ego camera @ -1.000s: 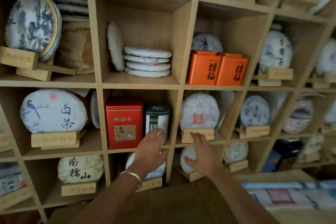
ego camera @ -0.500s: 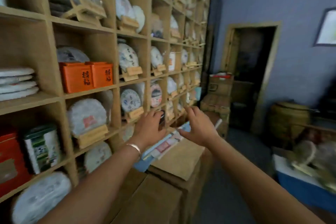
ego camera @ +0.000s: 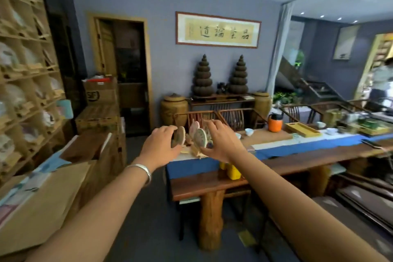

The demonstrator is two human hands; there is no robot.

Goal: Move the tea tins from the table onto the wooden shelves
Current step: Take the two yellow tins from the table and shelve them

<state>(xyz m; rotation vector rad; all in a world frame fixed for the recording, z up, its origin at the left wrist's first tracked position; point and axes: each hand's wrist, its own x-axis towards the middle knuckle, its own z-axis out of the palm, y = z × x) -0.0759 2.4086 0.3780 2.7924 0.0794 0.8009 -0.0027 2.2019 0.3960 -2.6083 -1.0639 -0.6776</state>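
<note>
The wooden shelves [ego camera: 25, 83] occupy the left edge of the frame, their compartments holding round tea cakes on small stands. Cardboard boxes [ego camera: 51, 193] stand at lower left, below and beside the shelves. At centre, both arms extend forward. The left hand [ego camera: 158, 147], with a silver bracelet [ego camera: 141, 171] on its wrist, is held in the air with fingers loosely curled and gripping nothing. The right hand [ego camera: 222, 141] is just beside it, fingers spread and relaxed, also gripping nothing. Beyond the hands, round tea cakes [ego camera: 200, 137] stand upright at the near end of the long wooden table [ego camera: 297, 160]. A yellow tin [ego camera: 232, 171] is partly visible on the table's lower ledge, below the right wrist. An orange flask [ego camera: 275, 123] and a wooden tray [ego camera: 302, 130] sit farther right.
</note>
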